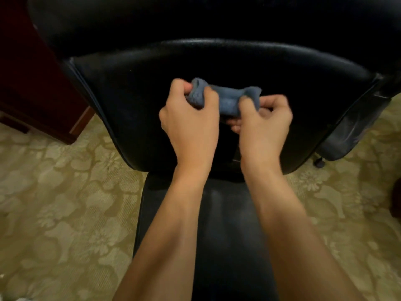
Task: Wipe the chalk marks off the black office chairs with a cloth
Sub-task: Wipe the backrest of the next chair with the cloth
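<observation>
A black office chair [130, 101] fills the middle of the view, seen from behind and above its backrest. A bunched blue-grey cloth [227, 101] is stretched between both hands just above the backrest. My left hand [188, 120] is closed around the cloth's left end. My right hand [264, 122] pinches its right end with fingers curled under. Below my forearms a dark panel of the chair [227, 235] shows a faint pale smear. No clear chalk marks show on the backrest.
A second black chair part [351, 131] with a castor [319, 162] stands at the right. Dark red wooden furniture [43, 94] stands at the left. Beige patterned carpet [65, 203] lies on both sides of the chair.
</observation>
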`<action>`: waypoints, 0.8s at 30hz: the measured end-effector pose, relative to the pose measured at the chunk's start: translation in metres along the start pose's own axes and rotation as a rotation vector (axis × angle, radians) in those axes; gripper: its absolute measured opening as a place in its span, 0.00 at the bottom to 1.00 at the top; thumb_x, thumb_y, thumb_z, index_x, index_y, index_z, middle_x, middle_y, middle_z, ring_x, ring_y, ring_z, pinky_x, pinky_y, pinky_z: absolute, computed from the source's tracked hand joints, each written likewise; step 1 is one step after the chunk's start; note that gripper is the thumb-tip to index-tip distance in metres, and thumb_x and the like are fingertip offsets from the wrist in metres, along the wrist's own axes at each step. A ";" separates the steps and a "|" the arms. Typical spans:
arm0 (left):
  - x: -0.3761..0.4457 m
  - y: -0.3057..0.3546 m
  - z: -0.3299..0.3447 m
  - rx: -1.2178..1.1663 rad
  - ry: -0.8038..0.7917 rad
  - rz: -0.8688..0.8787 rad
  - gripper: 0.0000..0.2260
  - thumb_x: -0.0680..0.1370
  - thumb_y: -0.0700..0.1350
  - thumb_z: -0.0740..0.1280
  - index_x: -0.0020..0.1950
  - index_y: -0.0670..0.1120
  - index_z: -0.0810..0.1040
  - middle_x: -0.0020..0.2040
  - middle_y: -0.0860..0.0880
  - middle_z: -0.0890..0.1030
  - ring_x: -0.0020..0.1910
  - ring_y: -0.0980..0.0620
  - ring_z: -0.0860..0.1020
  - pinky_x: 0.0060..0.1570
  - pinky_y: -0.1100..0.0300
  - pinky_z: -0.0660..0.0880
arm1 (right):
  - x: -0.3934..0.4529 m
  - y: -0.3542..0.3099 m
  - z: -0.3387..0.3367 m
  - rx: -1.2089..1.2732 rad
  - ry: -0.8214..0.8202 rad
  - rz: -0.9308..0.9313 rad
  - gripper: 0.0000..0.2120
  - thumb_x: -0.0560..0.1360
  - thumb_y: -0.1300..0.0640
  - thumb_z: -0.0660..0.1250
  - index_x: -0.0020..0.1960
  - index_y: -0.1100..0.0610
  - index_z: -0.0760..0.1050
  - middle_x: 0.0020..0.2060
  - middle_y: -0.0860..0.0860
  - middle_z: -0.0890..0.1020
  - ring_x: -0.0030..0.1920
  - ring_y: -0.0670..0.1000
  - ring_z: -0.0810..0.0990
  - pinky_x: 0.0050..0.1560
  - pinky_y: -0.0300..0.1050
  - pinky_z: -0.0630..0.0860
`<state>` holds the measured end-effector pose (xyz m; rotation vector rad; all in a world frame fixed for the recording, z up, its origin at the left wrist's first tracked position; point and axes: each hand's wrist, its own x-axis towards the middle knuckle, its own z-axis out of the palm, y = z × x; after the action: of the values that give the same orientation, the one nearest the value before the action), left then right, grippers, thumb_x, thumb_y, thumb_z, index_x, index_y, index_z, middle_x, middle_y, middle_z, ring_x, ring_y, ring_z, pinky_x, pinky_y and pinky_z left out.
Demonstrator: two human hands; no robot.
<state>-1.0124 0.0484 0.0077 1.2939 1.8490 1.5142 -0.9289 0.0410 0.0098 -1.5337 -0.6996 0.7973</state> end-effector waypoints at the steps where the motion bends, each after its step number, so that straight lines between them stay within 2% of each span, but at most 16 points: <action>1: -0.007 -0.012 0.002 0.036 -0.031 -0.025 0.07 0.77 0.48 0.70 0.43 0.49 0.73 0.36 0.58 0.77 0.45 0.50 0.79 0.47 0.56 0.75 | -0.001 0.013 -0.002 -0.060 0.014 0.005 0.09 0.76 0.60 0.68 0.42 0.51 0.69 0.34 0.55 0.83 0.33 0.51 0.84 0.37 0.50 0.82; 3: -0.028 -0.044 0.009 0.062 -0.094 -0.106 0.06 0.78 0.48 0.69 0.45 0.48 0.74 0.39 0.56 0.78 0.46 0.49 0.79 0.47 0.56 0.74 | -0.006 0.043 -0.007 -0.156 0.038 0.065 0.09 0.76 0.59 0.68 0.42 0.50 0.69 0.34 0.53 0.83 0.32 0.50 0.84 0.41 0.54 0.83; 6: -0.066 -0.090 0.017 0.164 -0.202 -0.200 0.06 0.80 0.45 0.68 0.45 0.47 0.73 0.39 0.55 0.77 0.38 0.61 0.75 0.41 0.70 0.69 | -0.016 0.096 -0.022 -0.243 0.050 0.259 0.09 0.76 0.58 0.69 0.42 0.49 0.69 0.36 0.52 0.83 0.34 0.50 0.85 0.44 0.58 0.83; 8: -0.086 -0.118 0.023 0.213 -0.267 -0.317 0.07 0.79 0.45 0.69 0.44 0.46 0.74 0.39 0.51 0.79 0.36 0.59 0.77 0.40 0.66 0.76 | -0.022 0.129 -0.036 -0.235 0.064 0.450 0.07 0.77 0.58 0.68 0.44 0.52 0.70 0.40 0.55 0.84 0.35 0.52 0.85 0.44 0.57 0.83; 10: -0.098 -0.135 0.028 0.169 -0.315 -0.489 0.05 0.79 0.45 0.70 0.45 0.46 0.76 0.41 0.48 0.82 0.39 0.53 0.82 0.42 0.54 0.82 | -0.026 0.151 -0.050 -0.145 0.084 0.614 0.06 0.79 0.60 0.67 0.47 0.56 0.70 0.44 0.59 0.83 0.36 0.53 0.85 0.41 0.50 0.84; 12: -0.107 -0.140 0.031 0.071 -0.337 -0.721 0.04 0.79 0.44 0.70 0.46 0.47 0.77 0.45 0.46 0.83 0.41 0.52 0.84 0.42 0.55 0.83 | -0.030 0.167 -0.062 -0.069 0.097 0.701 0.06 0.80 0.61 0.66 0.47 0.56 0.69 0.46 0.61 0.83 0.38 0.55 0.85 0.40 0.47 0.82; 15: -0.119 -0.143 0.035 -0.028 -0.320 -0.943 0.01 0.80 0.41 0.69 0.49 0.45 0.78 0.48 0.44 0.83 0.45 0.50 0.84 0.41 0.61 0.81 | -0.030 0.185 -0.071 -0.041 0.083 0.770 0.06 0.80 0.62 0.66 0.49 0.57 0.69 0.51 0.63 0.81 0.42 0.57 0.85 0.40 0.46 0.82; 18: -0.120 -0.143 0.047 -0.182 -0.284 -1.062 0.06 0.80 0.39 0.68 0.57 0.42 0.78 0.51 0.43 0.83 0.48 0.49 0.83 0.40 0.62 0.79 | -0.017 0.189 -0.076 -0.002 0.062 0.797 0.05 0.80 0.63 0.65 0.52 0.58 0.69 0.54 0.64 0.81 0.48 0.60 0.85 0.44 0.47 0.82; 21: -0.118 -0.143 0.066 -0.167 -0.308 -1.043 0.08 0.79 0.40 0.69 0.57 0.43 0.78 0.51 0.45 0.83 0.46 0.50 0.83 0.41 0.61 0.78 | 0.001 0.188 -0.079 0.078 0.083 0.821 0.07 0.80 0.65 0.64 0.57 0.61 0.69 0.54 0.63 0.80 0.52 0.60 0.83 0.44 0.45 0.82; 24: -0.113 -0.143 0.088 -0.237 -0.258 -1.085 0.10 0.79 0.37 0.69 0.60 0.40 0.77 0.55 0.42 0.82 0.51 0.48 0.81 0.41 0.62 0.78 | 0.014 0.188 -0.079 0.202 0.076 0.851 0.05 0.80 0.67 0.63 0.54 0.60 0.69 0.53 0.62 0.80 0.51 0.58 0.82 0.44 0.45 0.81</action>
<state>-0.9451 0.0029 -0.1774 0.2166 1.6573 0.8574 -0.8589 -0.0134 -0.1745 -1.6548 0.1343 1.3738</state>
